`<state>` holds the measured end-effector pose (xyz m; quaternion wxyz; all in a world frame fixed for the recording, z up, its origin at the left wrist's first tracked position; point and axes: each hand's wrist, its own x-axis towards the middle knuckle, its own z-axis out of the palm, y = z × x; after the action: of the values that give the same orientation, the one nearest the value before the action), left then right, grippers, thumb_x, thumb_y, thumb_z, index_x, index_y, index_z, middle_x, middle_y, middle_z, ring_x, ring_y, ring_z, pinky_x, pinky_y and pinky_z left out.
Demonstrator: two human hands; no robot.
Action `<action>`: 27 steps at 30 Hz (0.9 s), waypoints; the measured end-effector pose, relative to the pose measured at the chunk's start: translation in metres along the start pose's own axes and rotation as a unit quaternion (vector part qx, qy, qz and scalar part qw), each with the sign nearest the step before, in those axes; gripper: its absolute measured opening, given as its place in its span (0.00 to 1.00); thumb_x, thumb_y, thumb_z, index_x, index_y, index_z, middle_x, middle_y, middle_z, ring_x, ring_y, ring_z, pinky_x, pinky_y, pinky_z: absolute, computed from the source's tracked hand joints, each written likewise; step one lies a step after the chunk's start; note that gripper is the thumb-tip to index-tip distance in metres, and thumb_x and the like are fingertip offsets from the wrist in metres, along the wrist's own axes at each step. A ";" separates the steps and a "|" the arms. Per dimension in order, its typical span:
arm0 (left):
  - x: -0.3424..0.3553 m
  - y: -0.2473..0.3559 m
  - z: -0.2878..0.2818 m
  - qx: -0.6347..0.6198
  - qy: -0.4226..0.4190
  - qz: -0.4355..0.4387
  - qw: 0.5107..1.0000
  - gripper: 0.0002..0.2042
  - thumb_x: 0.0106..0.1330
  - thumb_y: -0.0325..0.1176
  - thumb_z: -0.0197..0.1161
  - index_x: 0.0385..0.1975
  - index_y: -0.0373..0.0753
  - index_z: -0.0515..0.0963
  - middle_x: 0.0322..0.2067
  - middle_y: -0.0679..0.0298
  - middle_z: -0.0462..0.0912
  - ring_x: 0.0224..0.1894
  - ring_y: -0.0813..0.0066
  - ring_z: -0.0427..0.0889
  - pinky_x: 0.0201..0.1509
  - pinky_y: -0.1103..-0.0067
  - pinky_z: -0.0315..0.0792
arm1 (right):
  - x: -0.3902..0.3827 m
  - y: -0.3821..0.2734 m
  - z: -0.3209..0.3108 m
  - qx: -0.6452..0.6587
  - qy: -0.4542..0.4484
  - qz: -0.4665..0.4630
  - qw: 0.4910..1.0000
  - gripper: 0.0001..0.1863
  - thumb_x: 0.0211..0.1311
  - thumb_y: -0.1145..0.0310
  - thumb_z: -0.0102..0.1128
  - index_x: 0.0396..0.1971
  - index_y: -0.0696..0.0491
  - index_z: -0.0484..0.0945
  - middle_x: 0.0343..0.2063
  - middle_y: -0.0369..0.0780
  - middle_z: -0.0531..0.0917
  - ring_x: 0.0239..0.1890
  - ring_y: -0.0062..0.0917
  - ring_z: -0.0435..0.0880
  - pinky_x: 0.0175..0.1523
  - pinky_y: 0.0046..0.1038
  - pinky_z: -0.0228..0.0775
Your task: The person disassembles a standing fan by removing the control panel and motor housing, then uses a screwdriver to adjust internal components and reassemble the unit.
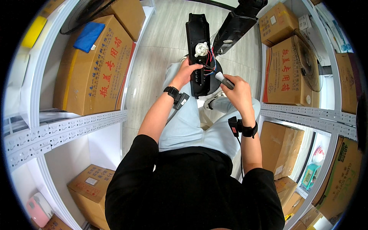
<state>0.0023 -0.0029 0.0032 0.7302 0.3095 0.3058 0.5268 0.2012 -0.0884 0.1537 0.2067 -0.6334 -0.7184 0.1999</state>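
A long black housing (198, 28) stands between my legs, with a white round component (201, 49) and red, blue and white wires (211, 57) on it. My left hand (184, 73) grips the housing's left side, its thumb reaching over beside the wires. My right hand (238, 90) is closed on the grey-and-white handle of a screwdriver (225, 80), angled toward the wiring; its tip is hard to make out. Behind, a second black section (234, 28) leans up to the right from a dark round base (214, 86).
Metal shelving (65, 135) runs along both sides, holding cardboard boxes (92, 73), wire fan grilles (308, 65), a blue packet (89, 36) and small items. My legs (176, 130) extend forward over the pale plank floor (157, 30). Black devices (180, 100) with cables are strapped to both wrists.
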 end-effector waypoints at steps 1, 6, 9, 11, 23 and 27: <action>0.000 0.000 0.000 -0.001 0.002 0.000 1.000 0.23 0.54 0.19 0.65 0.51 0.36 0.69 0.45 0.62 0.79 0.45 0.73 0.80 0.51 0.75 0.75 | 0.000 -0.001 0.000 0.000 -0.001 0.001 1.000 0.17 0.50 0.66 0.65 0.43 0.53 0.83 0.36 0.46 0.83 0.39 0.42 0.82 0.46 0.37 0.74; 0.003 -0.005 -0.006 0.006 0.003 0.009 1.000 0.22 0.54 0.20 0.65 0.50 0.36 0.70 0.44 0.62 0.79 0.45 0.73 0.80 0.51 0.75 0.75 | 0.001 -0.002 -0.002 -0.003 -0.004 0.001 1.000 0.18 0.50 0.66 0.66 0.43 0.52 0.83 0.36 0.46 0.83 0.40 0.42 0.82 0.46 0.37 0.74; 0.004 -0.006 -0.006 0.008 0.002 0.011 1.000 0.22 0.55 0.20 0.64 0.51 0.35 0.70 0.44 0.62 0.80 0.46 0.73 0.80 0.51 0.74 0.75 | 0.002 -0.002 -0.004 -0.013 -0.003 -0.014 1.000 0.19 0.49 0.68 0.65 0.44 0.52 0.82 0.38 0.45 0.82 0.40 0.42 0.82 0.46 0.37 0.74; 0.003 -0.006 -0.004 0.010 0.001 0.011 1.000 0.20 0.57 0.19 0.62 0.51 0.34 0.71 0.45 0.61 0.81 0.46 0.70 0.81 0.52 0.73 0.76 | 0.002 -0.001 -0.005 -0.030 0.008 -0.040 0.999 0.19 0.49 0.70 0.64 0.45 0.51 0.82 0.39 0.43 0.82 0.39 0.41 0.82 0.45 0.37 0.75; 0.005 -0.004 -0.001 0.010 0.005 0.007 1.000 0.20 0.58 0.19 0.59 0.52 0.33 0.70 0.45 0.60 0.81 0.46 0.71 0.81 0.51 0.74 0.76 | 0.013 -0.005 -0.007 -0.054 0.011 -0.109 0.992 0.17 0.51 0.69 0.67 0.44 0.51 0.82 0.39 0.41 0.83 0.35 0.36 0.83 0.40 0.33 0.75; 0.005 -0.004 -0.004 0.006 0.014 0.011 1.000 0.20 0.58 0.19 0.59 0.52 0.33 0.70 0.45 0.60 0.81 0.46 0.71 0.81 0.52 0.73 0.76 | 0.019 -0.020 -0.022 0.084 0.032 -0.033 0.995 0.16 0.54 0.66 0.68 0.42 0.54 0.80 0.37 0.44 0.84 0.35 0.36 0.84 0.41 0.32 0.75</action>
<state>0.0024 0.0011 -0.0026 0.7180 0.3101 0.3155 0.5374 0.1946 -0.0714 0.1837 0.2891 -0.5956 -0.7125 0.2323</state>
